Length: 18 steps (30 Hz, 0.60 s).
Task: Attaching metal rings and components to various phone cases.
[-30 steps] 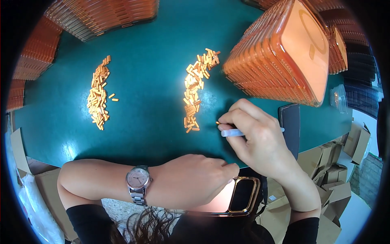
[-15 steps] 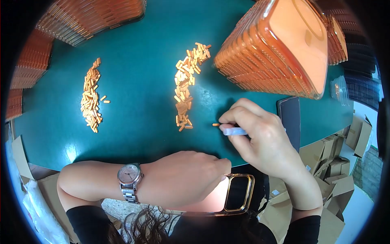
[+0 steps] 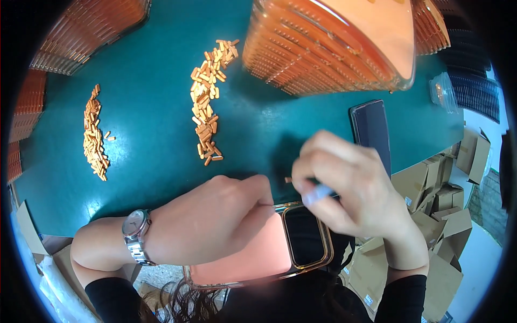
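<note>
A: Starting with the broadest thing — looking at what?

B: Looking down at a green tabletop [image 3: 151,134], smooth and shiny, catching glare in a few spots and curving toward the rim of the view.

A: Seeing what around the margins?

B: Seeing stacks of orange cases at upper right [image 3: 323,54] and upper left [image 3: 91,32], with black stacks [image 3: 474,94] beyond on the right. Noticing open cardboard boxes [image 3: 455,226] past the right-hand edge, and a plastic bag [image 3: 59,285] at lower left.

A: Holding anything closer in?

B: Gripping a pink case [image 3: 247,258] by its far edge with the left hand [image 3: 231,202], right at the near side of the tabletop. Spotting also a dark phone [image 3: 370,126] lying beyond the right hand [image 3: 350,185], a clear container [image 3: 442,92] farther right, and a silver watch [image 3: 136,223] on the left wrist.

A: Doing what with the right hand?

B: Grasping a pale stick [image 3: 318,194], blurring somewhat, and apparently pinching one orange piece [image 3: 288,180] at the fingertips, near the case's far edge.

A: Getting how far along?

B: Judging it as partway: handling one case and one piece, leaving plenty lying loose in a centre row [image 3: 204,102] and a left row [image 3: 92,137], plus two strays [image 3: 109,136] beside the latter. Not making out any piece on the case — but losing part of it behind the left hand.
</note>
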Each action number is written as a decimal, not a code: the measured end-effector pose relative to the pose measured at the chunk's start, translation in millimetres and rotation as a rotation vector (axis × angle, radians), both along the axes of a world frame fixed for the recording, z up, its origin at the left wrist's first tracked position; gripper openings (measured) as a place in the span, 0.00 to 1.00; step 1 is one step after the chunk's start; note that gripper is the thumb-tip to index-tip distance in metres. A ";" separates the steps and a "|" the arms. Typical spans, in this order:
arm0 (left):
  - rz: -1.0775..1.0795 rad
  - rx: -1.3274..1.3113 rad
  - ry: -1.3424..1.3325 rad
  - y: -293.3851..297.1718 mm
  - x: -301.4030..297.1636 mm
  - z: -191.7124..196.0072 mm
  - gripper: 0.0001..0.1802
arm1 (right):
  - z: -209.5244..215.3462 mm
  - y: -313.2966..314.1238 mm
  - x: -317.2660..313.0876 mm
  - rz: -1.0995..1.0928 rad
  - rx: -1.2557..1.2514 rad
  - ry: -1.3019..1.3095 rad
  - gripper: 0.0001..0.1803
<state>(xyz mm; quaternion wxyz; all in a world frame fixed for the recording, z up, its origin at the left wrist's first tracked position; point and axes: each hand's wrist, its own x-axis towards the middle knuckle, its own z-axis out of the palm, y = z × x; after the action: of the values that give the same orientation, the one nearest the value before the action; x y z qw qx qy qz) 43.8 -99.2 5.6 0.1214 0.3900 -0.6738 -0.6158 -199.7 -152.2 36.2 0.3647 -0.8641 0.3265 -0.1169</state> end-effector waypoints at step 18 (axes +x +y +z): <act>0.068 -0.032 -0.039 5.1 -3.4 -1.6 0.09 | -5.2 33.4 10.0 0.063 -0.169 0.141 0.12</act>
<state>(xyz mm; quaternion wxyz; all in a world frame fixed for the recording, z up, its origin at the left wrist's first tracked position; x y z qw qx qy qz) 40.4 -94.2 4.1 0.1354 0.4227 -0.6720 -0.5928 -189.7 -118.8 31.0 0.2703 -0.9076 0.3131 -0.0713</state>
